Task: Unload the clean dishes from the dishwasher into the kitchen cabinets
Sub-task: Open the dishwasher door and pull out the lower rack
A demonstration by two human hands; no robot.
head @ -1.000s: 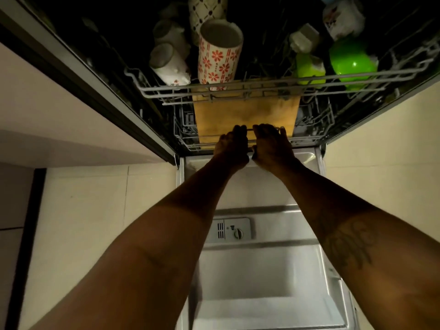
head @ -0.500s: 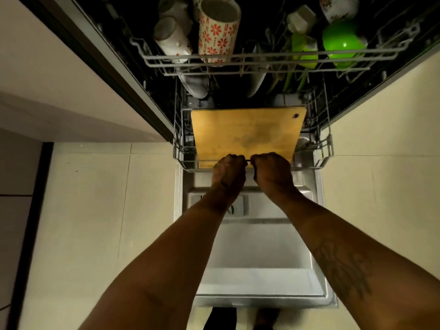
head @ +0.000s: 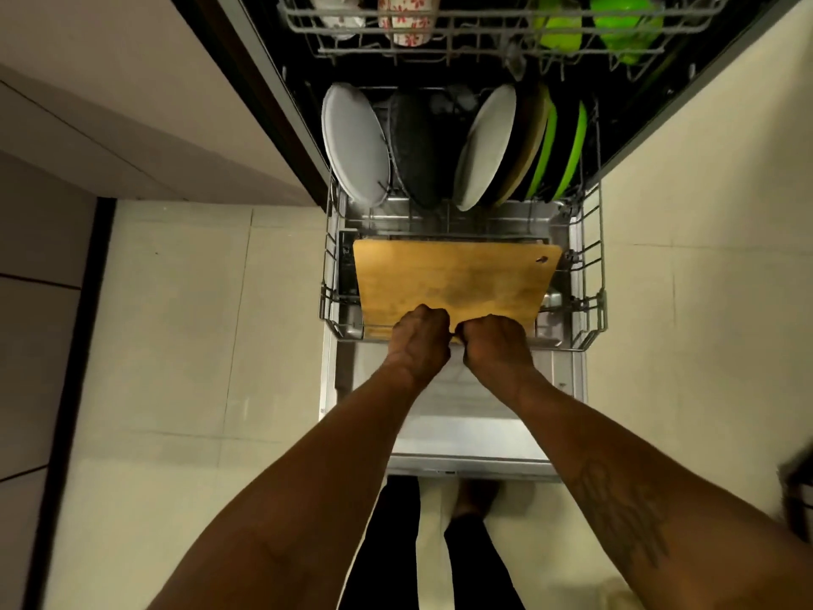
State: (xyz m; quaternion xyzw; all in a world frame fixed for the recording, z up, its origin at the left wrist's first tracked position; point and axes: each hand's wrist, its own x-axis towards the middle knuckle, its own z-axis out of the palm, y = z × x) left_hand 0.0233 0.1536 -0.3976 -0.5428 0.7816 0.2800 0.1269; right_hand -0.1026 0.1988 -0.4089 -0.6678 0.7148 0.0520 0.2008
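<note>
Left grip [head: 420, 341] and right grip [head: 495, 345] apparently tight around the lower rack rail [head: 569, 347], cutting board [head: 453, 279] just beyond.

Dim, warm cast overall. Dishwasher cavity [head: 629, 116] near black up top; green plates [head: 574, 147] stand out saturated. Floor tiles [head: 176, 345] evenly lit, soft shadows. Forearms [head: 325, 477] underexposed. Fisheye bends straight lines at the edges; dark blurred object [head: 798, 499] far right.
</note>
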